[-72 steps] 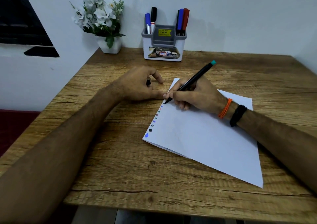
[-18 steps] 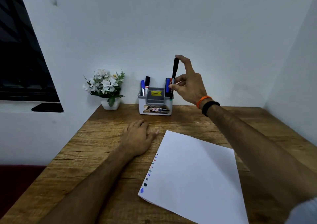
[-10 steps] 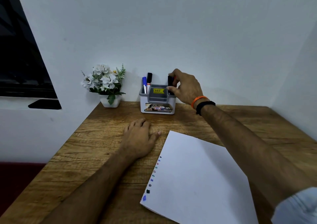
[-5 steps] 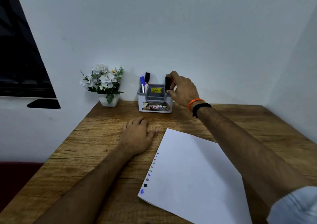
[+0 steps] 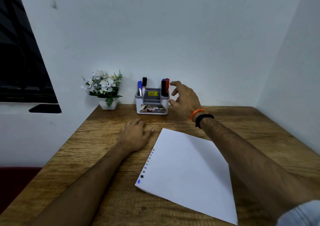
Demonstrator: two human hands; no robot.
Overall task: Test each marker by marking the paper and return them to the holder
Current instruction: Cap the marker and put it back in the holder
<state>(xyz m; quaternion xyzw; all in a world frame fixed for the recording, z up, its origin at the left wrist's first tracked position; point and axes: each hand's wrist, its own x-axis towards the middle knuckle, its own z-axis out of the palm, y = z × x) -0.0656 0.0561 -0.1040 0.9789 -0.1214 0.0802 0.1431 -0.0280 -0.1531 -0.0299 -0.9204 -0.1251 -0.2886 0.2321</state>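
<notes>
A white and grey marker holder (image 5: 152,108) stands at the back of the wooden table against the wall. Its left slot holds a blue marker (image 5: 140,88) and a black-capped marker (image 5: 144,83). Its right slot holds black, blue and red markers (image 5: 165,87) close together. My right hand (image 5: 183,100) hovers just right of the holder, fingers spread and holding nothing. My left hand (image 5: 136,135) rests flat on the table beside the white paper (image 5: 188,170). A column of small coloured marks (image 5: 147,165) runs down the paper's left edge.
A small white pot of white flowers (image 5: 103,87) sits left of the holder. The wooden table (image 5: 86,156) meets white walls at the back and on the right. A dark window is at the far left.
My right hand lowered the black marker into the holder's right slot, let go of it and drew back to the right with fingers spread. My left hand stayed on the table.
</notes>
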